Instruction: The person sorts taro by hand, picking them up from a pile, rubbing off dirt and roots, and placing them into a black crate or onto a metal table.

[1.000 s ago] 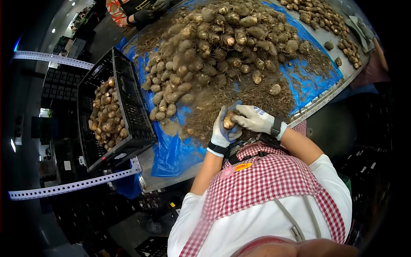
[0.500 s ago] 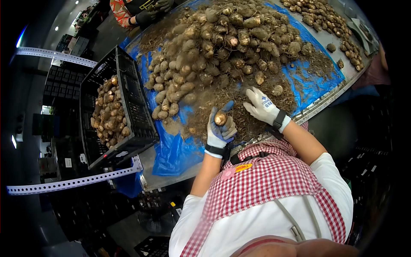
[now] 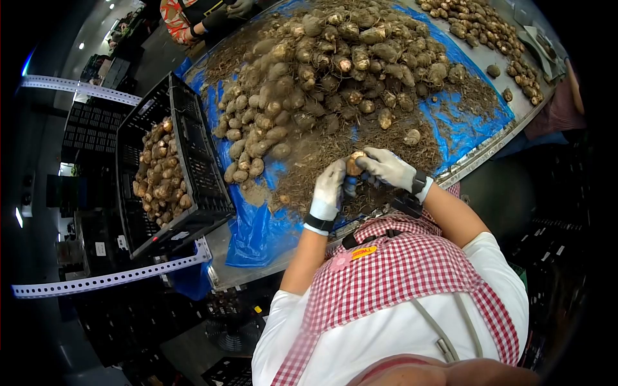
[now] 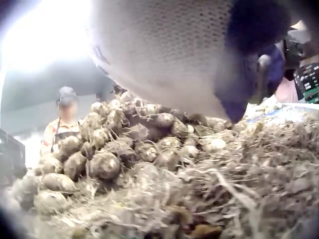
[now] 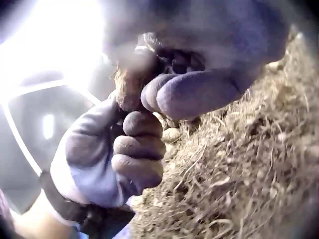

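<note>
Both hands wear white work gloves with blue-grey palms. Low over the near side of the pile, the left hand (image 3: 329,183) grips a taro corm (image 3: 355,163), its fingers curled in the right wrist view. The right hand (image 3: 390,170) holds the same corm from the other side, thumb and fingers bent against it. Fibrous brown skin shows on the corm (image 5: 130,87) between the two hands. In the left wrist view the left glove (image 4: 164,55) fills the top and hides the corm. A large heap of hairy taro corms (image 3: 347,64) lies just beyond the hands.
Loose roots and soil (image 3: 315,177) cover the blue plastic sheet (image 3: 257,235) under the hands. A black crate (image 3: 203,186) of cleaner corms stands tilted at the left. More corms (image 3: 476,26) lie at the far right. Another gloved person (image 3: 225,16) stands across the table.
Half a second ago the right hand was apart from the left, spread over the root litter. It has come back to the corm, and the left hand has turned over, back upward.
</note>
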Action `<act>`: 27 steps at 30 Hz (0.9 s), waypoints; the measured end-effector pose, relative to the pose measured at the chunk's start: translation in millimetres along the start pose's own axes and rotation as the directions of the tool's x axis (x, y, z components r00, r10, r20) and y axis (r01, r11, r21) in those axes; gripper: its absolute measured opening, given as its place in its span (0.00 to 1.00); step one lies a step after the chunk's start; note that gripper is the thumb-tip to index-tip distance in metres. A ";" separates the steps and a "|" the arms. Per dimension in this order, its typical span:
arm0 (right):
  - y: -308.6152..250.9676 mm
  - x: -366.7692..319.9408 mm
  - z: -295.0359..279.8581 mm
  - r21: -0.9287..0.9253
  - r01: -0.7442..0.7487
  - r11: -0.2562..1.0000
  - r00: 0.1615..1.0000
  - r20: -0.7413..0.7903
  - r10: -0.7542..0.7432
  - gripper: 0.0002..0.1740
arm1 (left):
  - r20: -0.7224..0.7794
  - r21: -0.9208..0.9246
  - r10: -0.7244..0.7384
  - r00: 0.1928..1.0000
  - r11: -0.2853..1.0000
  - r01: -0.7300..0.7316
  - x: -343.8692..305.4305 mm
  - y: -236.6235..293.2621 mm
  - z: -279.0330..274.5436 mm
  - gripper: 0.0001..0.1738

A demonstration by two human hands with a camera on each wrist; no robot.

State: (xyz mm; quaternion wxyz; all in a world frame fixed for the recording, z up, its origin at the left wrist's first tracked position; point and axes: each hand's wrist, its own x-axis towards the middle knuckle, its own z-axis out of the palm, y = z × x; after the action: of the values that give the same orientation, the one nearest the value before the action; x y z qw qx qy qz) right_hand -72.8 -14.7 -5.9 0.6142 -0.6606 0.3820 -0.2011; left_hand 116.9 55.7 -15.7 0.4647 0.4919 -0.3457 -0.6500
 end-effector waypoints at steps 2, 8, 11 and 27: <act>2.4 -8.6 1.6 0.398 -0.132 0.908 0.991 0.067 0.115 0.25 | -0.078 0.210 0.119 0.990 0.973 -0.100 2.1 9.4 -3.8 0.25; -0.6 -4.4 -3.1 0.400 -0.262 0.878 0.962 0.176 0.207 0.30 | 0.085 0.392 0.208 0.974 0.892 -0.225 19.4 25.9 -5.8 0.27; -12.6 -1.3 -2.1 0.415 -0.288 0.863 0.955 0.189 0.227 0.28 | 0.188 0.180 -0.095 0.978 0.982 0.060 19.6 32.3 3.8 0.29; -34.5 -16.5 24.9 -0.162 0.203 0.966 0.979 0.036 -0.200 0.13 | 0.189 -0.174 0.022 0.982 0.985 0.012 6.1 37.6 -1.2 0.23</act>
State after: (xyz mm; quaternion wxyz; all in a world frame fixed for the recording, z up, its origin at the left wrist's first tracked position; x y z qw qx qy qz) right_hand -55.9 12.4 26.6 0.5376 -0.7465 0.3221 -0.2237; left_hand 127.5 37.6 16.1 0.4725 0.3840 -0.3316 -0.7207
